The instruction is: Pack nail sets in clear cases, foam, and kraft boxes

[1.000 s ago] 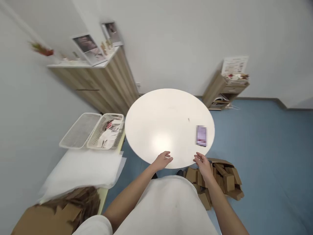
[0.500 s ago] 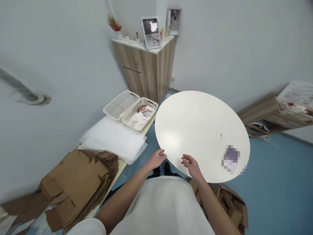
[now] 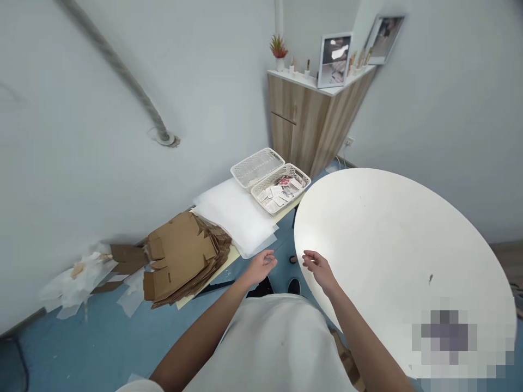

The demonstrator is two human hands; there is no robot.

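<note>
Swung left since a second ago: round white bench (image 3: 392,239) now off to the right, long low side bench (image 3: 239,253) with its piles pulled into the middle of view. Both hands carried along, out in front of the white shirt (image 3: 269,348), holding nothing.

Left hand (image 3: 261,265) hovering over the blue floor (image 3: 81,337), between the side bench and the round one, fingers (image 3: 270,256) loosely curled and apart, clamped on nothing. Nearest to it: corner of the white foam sheets (image 3: 237,215), just beyond the fingertips. Touching or not, cannot tell.

Right hand (image 3: 318,267) at the near-left rim of the round bench, fingers (image 3: 309,257) spread and slightly bent, empty too. Resting on the rim or just above it, cannot tell.

Stack of flat brown cardboard blanks (image 3: 183,256) lying on the side bench, left of the foam sheets and touching them. Further along, two white plastic baskets side by side: empty basket (image 3: 257,166) behind, filled basket (image 3: 281,188) with small packets in front, near the round bench's edge.

Beyond, wooden cabinet (image 3: 310,120) in the corner, with a picture frame (image 3: 334,53) and a small plant (image 3: 278,49) on top. Torn paper and cardboard scraps (image 3: 90,272) on the floor by the wall at left. Blurred patch (image 3: 447,332) on the round bench, near right.
</note>
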